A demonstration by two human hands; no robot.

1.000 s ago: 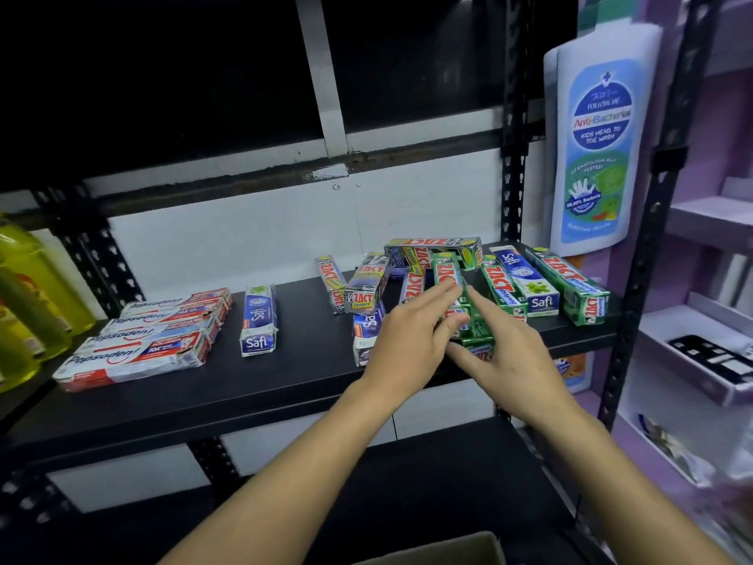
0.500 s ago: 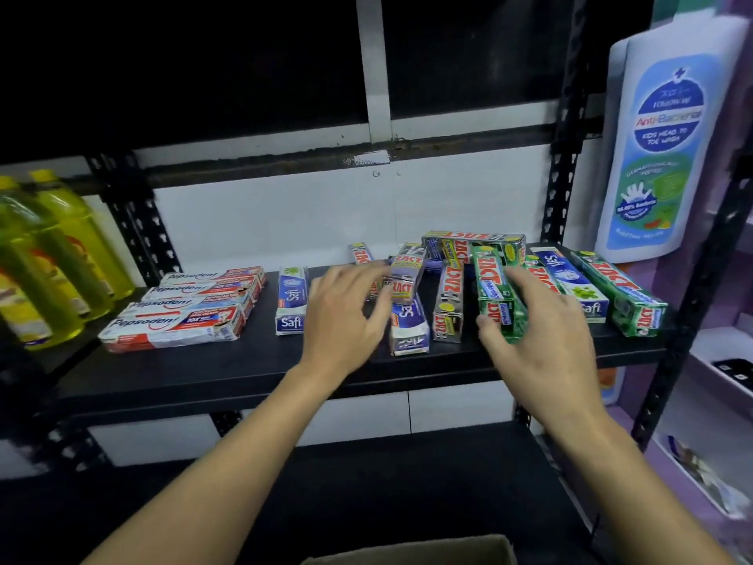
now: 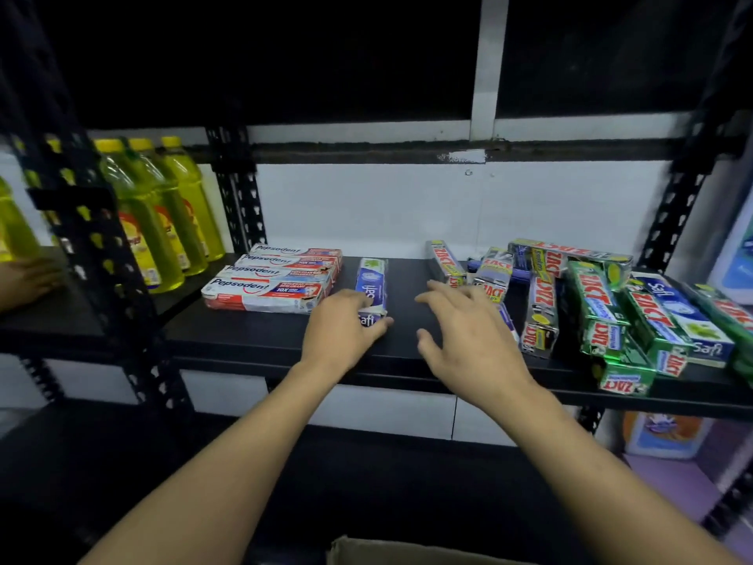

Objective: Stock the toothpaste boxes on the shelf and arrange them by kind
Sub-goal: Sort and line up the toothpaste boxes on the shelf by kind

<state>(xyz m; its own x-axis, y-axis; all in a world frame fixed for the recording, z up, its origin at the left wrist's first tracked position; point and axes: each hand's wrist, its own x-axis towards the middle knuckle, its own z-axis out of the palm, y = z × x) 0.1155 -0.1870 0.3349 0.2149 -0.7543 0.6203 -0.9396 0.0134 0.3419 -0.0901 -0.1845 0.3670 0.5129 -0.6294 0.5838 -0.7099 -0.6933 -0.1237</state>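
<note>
A black shelf [image 3: 252, 340] holds the toothpaste boxes. At its left lies a neat stack of red-and-white Pepsodent boxes [image 3: 269, 285]. Beside them is one blue Safi box [image 3: 371, 281], lying lengthwise; my left hand [image 3: 344, 326] is closed around its near end. My right hand [image 3: 468, 332] hovers over the shelf with fingers spread, partly hiding another blue box [image 3: 507, 320]. To the right is a jumbled pile of green Zact boxes [image 3: 595, 303], silver Zact boxes [image 3: 540, 316] and a second Safi box [image 3: 684, 316].
Yellow bottles [image 3: 163, 222] stand on the neighbouring shelf to the left, behind a black perforated post [image 3: 93, 246]. Another hand [image 3: 24, 279] shows at the left edge. A cardboard box flap [image 3: 407, 554] sits below me. A white-and-blue bottle [image 3: 737, 246] hangs at far right.
The view has swung left. My left hand moved left from the Zact pile to the lone Safi box and closed on its end. My right hand left the green boxes and moved to mid-shelf.
</note>
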